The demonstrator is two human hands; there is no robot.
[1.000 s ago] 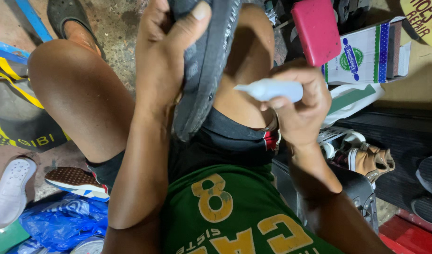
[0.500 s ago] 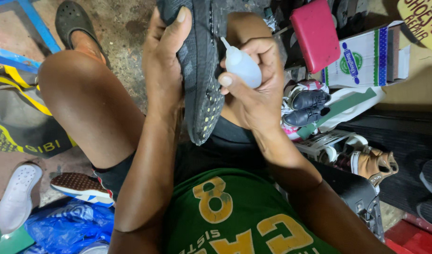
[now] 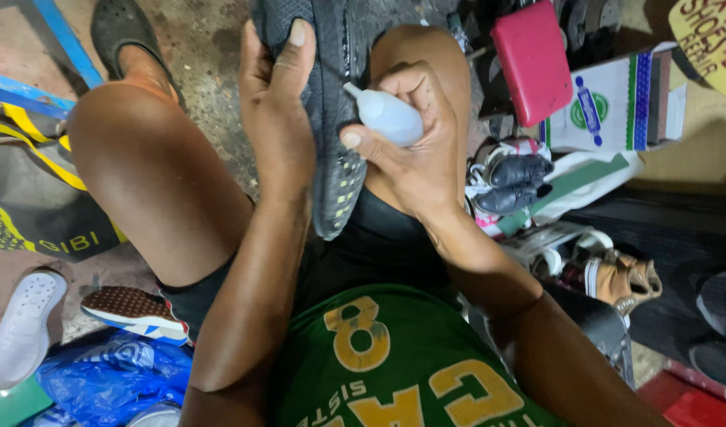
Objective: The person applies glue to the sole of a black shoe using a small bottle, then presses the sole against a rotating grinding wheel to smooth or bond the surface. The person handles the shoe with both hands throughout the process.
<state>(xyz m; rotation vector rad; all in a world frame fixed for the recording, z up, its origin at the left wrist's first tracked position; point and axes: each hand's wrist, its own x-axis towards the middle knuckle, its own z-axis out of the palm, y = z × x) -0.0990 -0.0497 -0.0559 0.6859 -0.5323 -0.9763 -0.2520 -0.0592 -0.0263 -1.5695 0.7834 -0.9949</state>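
Glue bottle (image 3: 389, 116) and shoe (image 3: 331, 119) sit together over the person's lap, the bottle's nozzle touching the dark sole; a second ago the bottle was held away to the right of the shoe, lying level, and half a second ago it had come against the sole, where it stays now. The shoe has changed little, upright between the knees with its sole facing right. The left hand (image 3: 277, 111) grips the shoe from the left, thumb stretched up along the sole and fingers wrapped behind it. The right hand (image 3: 414, 146) is clenched around the white bottle, thumb pressed on its lower side, wrist bent inward, forearm running down to the right. The bare knees flank the shoe, and the right knee is partly hidden by the bottle hand. Right of the hands lie a red pad (image 3: 533, 59), a white box (image 3: 616, 103), small dark shoes (image 3: 513, 183) and a tan sandal (image 3: 624, 278). Lower left lie a brown-soled sneaker (image 3: 133, 310), a white sole (image 3: 26, 326) and a blue bag (image 3: 113, 379).
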